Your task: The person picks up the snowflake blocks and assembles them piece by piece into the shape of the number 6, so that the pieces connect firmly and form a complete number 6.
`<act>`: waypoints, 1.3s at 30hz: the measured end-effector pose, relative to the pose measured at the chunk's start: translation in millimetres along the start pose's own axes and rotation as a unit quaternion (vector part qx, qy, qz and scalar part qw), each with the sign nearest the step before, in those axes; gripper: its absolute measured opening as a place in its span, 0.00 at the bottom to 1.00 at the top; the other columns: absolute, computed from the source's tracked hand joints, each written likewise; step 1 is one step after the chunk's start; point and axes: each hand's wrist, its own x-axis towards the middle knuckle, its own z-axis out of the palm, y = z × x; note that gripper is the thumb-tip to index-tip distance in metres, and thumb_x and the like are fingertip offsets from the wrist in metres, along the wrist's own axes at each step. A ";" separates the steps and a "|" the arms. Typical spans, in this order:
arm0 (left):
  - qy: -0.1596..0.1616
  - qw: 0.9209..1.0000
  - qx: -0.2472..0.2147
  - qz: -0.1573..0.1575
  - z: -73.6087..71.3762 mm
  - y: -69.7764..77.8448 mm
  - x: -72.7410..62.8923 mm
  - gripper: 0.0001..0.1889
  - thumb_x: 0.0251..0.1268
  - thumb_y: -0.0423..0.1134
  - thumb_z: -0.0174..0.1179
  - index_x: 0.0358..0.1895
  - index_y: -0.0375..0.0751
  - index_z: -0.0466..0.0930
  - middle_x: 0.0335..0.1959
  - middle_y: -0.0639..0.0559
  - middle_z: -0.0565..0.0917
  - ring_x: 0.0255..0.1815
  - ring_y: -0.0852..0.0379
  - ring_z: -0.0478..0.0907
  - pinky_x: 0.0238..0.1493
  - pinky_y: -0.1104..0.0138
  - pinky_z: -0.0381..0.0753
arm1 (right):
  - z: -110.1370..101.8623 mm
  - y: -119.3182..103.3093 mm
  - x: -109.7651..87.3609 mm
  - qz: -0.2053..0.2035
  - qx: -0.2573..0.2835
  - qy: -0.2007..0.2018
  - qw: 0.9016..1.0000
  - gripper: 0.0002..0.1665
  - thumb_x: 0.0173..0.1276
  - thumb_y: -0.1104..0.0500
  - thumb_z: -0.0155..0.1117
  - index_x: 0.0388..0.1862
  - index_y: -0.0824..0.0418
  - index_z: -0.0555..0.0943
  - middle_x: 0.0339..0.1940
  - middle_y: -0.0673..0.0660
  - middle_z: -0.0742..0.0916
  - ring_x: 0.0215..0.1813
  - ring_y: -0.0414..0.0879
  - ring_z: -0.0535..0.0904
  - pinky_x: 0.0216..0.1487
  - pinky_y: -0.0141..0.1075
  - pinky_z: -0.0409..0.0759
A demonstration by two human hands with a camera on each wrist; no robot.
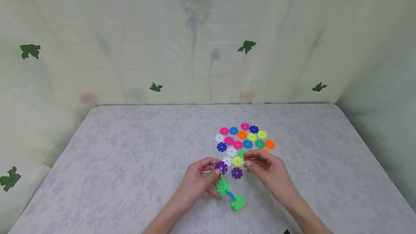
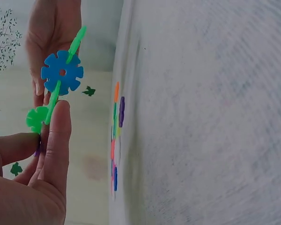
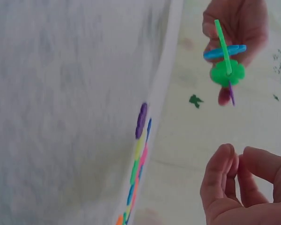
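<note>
Head view alone faces purple disc [image 1: 222, 165] left grip [image 1: 200, 178] pinches; right grip [image 1: 269, 167] loosely parted.

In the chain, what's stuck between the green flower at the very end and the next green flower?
A blue flower sits between the end green flower and the next green flower, joining them; the head view shows it.

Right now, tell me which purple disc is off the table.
The purple disc pinched in the left hand, joined to the green and blue chain; the other purple disc lies flat on the table.
</note>
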 end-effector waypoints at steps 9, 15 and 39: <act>0.003 1.000 0.016 0.011 -3.7 1.9 2.4 0.16 0.69 0.30 0.58 0.59 0.35 0.73 0.31 0.41 0.80 0.28 0.47 0.83 0.30 0.52 0.85 | -27.2 8.2 13.4 0.007 -0.106 -0.027 0.994 0.15 0.70 0.61 0.64 0.54 0.63 0.81 0.48 0.59 0.85 0.48 0.52 0.83 0.46 0.39 0.83; 0.006 1.000 0.011 0.012 -6.8 3.0 3.1 0.15 0.69 0.29 0.58 0.57 0.35 0.72 0.31 0.41 0.80 0.29 0.47 0.83 0.31 0.53 0.85 | -35.6 16.7 27.4 -0.012 -0.178 -0.073 0.981 0.13 0.69 0.65 0.63 0.52 0.62 0.82 0.46 0.54 0.86 0.47 0.46 0.82 0.47 0.35 0.81; -0.011 1.000 0.021 0.009 -9.3 0.1 3.3 0.14 0.69 0.28 0.57 0.55 0.35 0.74 0.30 0.42 0.80 0.29 0.50 0.82 0.31 0.56 0.85 | -16.9 25.8 65.7 -0.087 -0.312 -0.222 0.920 0.15 0.64 0.64 0.70 0.50 0.55 0.85 0.38 0.48 0.80 0.34 0.42 0.73 0.35 0.33 0.77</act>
